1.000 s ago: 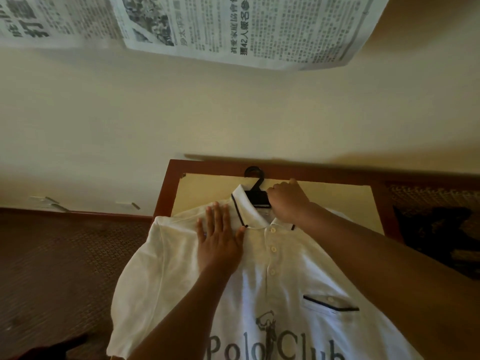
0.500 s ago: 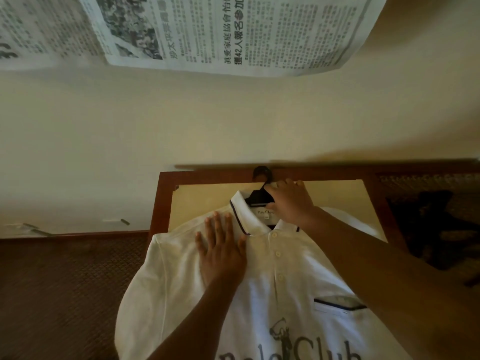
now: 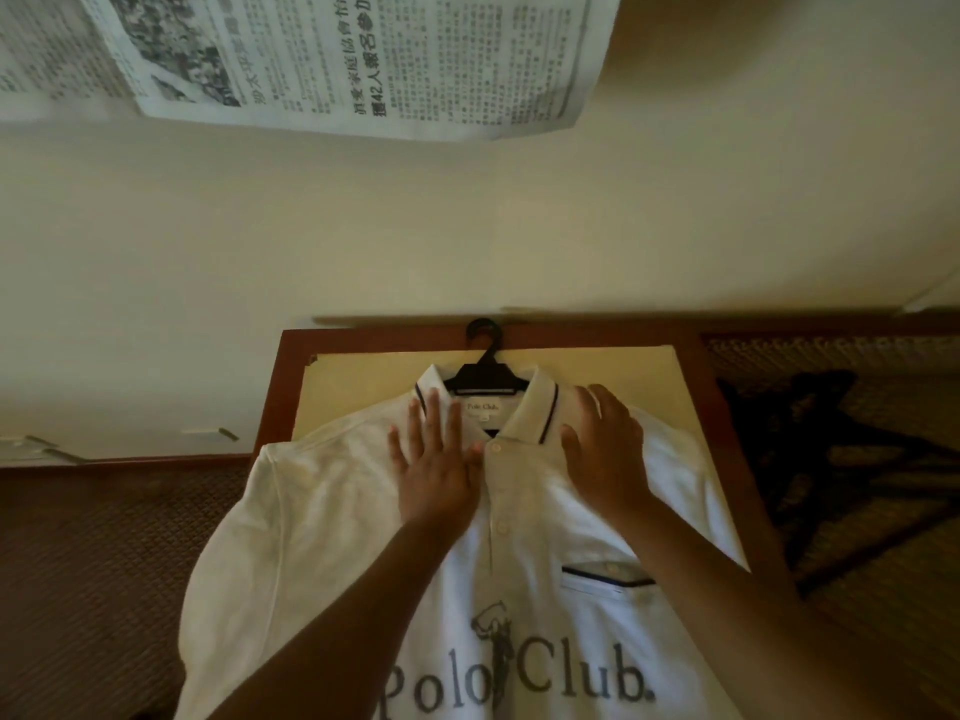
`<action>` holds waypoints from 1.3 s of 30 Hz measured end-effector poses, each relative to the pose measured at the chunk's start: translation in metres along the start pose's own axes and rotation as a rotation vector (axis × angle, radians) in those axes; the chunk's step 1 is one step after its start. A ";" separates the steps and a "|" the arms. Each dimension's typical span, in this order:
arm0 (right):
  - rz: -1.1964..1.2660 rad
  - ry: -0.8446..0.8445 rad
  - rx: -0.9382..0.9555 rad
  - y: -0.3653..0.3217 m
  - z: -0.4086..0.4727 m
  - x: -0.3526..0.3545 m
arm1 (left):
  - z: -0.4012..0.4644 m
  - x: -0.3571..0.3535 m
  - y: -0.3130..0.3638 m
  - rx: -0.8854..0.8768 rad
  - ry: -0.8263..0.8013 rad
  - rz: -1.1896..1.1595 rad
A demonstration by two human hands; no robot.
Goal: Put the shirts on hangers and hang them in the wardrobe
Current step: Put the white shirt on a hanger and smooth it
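A white polo shirt (image 3: 332,537) with dark collar trim and "Polo Club" print lies face up on a small table (image 3: 691,397). A black plastic hanger (image 3: 485,379) sits inside its collar, hook pointing toward the wall. My left hand (image 3: 436,465) rests flat on the shirt left of the button placket, fingers spread. My right hand (image 3: 605,449) lies flat on the right shoulder beside the collar, holding nothing. The hanger's arms are hidden under the fabric.
The table has a red-brown wooden frame (image 3: 270,392) and a pale top, pushed against a cream wall (image 3: 467,226). A newspaper sheet (image 3: 363,59) hangs on the wall above. Dark patterned carpet (image 3: 104,563) lies left; a dark garment (image 3: 810,439) lies on the floor right.
My right hand let go of the hanger at the collar and moved right onto the shirt's shoulder, palm down. The hanger and collar label now show. My left hand stayed in place.
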State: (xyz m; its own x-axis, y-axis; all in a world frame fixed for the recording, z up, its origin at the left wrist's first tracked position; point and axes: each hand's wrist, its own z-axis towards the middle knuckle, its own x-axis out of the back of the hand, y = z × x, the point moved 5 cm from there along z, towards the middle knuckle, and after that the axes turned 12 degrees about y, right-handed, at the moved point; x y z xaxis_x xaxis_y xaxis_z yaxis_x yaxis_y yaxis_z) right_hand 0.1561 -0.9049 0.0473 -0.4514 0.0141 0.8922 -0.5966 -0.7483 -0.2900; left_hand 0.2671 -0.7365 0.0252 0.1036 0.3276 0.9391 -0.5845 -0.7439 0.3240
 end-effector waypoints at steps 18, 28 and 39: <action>0.913 -0.642 -0.894 0.146 -0.027 0.061 | -0.038 -0.068 0.113 -0.188 -0.204 0.163; 1.026 -0.900 -0.875 0.157 -0.046 0.069 | -0.036 -0.068 0.114 -0.177 -0.214 0.187; 0.963 -0.719 -0.880 0.148 -0.025 0.052 | -0.036 -0.068 0.113 -0.163 -0.161 0.181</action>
State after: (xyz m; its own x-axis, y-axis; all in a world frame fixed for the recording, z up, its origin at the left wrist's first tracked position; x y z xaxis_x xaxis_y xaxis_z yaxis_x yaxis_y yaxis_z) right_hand 0.0281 -0.9982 0.0424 -0.6358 -0.7590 0.1402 -0.5845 0.3549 -0.7297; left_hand 0.1654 -0.8219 -0.0061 0.1045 0.0913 0.9903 -0.7253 -0.6743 0.1387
